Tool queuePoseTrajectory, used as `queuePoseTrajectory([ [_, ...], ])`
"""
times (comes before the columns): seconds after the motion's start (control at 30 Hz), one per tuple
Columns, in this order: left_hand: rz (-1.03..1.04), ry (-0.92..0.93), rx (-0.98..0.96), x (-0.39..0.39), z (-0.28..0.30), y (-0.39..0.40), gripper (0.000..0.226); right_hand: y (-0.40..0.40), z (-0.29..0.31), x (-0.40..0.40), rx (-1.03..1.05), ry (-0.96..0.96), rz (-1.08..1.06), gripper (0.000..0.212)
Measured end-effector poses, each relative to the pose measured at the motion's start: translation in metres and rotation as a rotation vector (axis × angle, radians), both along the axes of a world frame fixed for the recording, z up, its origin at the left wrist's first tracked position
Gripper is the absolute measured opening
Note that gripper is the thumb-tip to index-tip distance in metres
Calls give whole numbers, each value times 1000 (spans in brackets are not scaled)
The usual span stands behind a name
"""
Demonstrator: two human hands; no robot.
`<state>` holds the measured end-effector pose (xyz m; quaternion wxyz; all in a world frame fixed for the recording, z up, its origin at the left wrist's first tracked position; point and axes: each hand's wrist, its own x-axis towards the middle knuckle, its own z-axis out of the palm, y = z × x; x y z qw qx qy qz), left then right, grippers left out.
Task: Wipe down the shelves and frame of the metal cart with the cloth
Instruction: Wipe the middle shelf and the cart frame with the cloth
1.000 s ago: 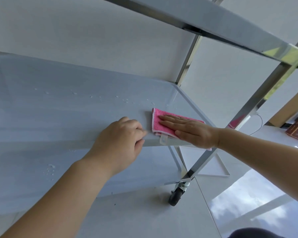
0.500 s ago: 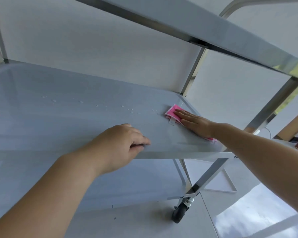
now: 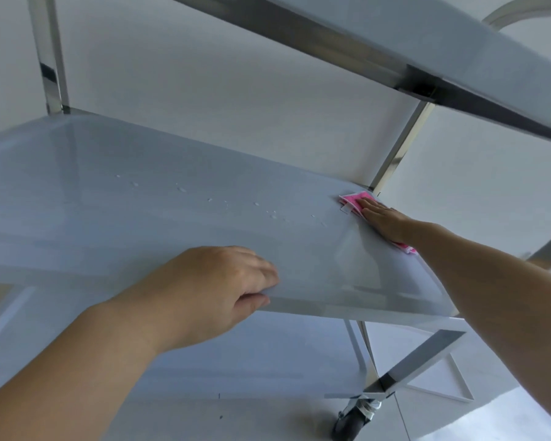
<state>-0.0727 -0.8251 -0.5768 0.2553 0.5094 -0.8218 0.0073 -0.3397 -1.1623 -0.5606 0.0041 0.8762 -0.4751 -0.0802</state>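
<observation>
While we look down through the head camera, our right hand point(image 3: 383, 222) lies flat on the cloth point(image 3: 354, 201), fingers straight and together, pressing it onto the middle shelf point(image 3: 159, 218) at its far right corner, just beside the rear right post point(image 3: 398, 148). Our right forearm reaches in from the lower right, stretched long across the shelf's right edge. Pink cloth shows ahead of the fingertips and again in a small strip behind the wrist; the part between is hidden under the palm. A pale tag sticks out at the cloth's left edge.

Our left hand point(image 3: 217, 291) grips the near rim of the same shelf, fingers curled over the top and thumb tucked beneath the lip. Its forearm comes up from the lower left corner, where it is cut off by the frame edge.

Small water drops point(image 3: 268, 213) sit scattered in a loose line across the shelf between the two hands. Overhead, the top shelf point(image 3: 395, 46) is blurred and cut off at the upper right. Below, we see the bottom shelf point(image 3: 268, 361) through the gap, partly hidden by our left arm, and one caster point(image 3: 352, 420) on the floor, its lower part cropped. The rear left post point(image 3: 50, 55) rises out of view.
</observation>
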Motion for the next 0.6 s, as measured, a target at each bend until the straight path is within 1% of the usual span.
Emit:
queuePoseTrajectory([
  [0.07,6,21,2,2,-2,1,32,1,-2,1,-7,20,-3,48],
  [0.13,20,56,22,2,-4,0,31,6,-3,2,3,-3,-9,48],
  [0.27,46,91,63,2,-5,0,37,39,-1,11,96,-161,43,47],
  [0.37,48,93,77,3,-5,1,38,78,-1,15,114,-163,156,47],
  [0.5,52,102,87,4,-5,-2,39,140,-2,5,110,-124,386,49],
  [0.57,55,125,76,5,-5,-4,37,157,0,-2,142,-132,490,48],
  [0.6,50,129,82,5,-4,-4,36,159,2,-5,165,-131,506,48],
])
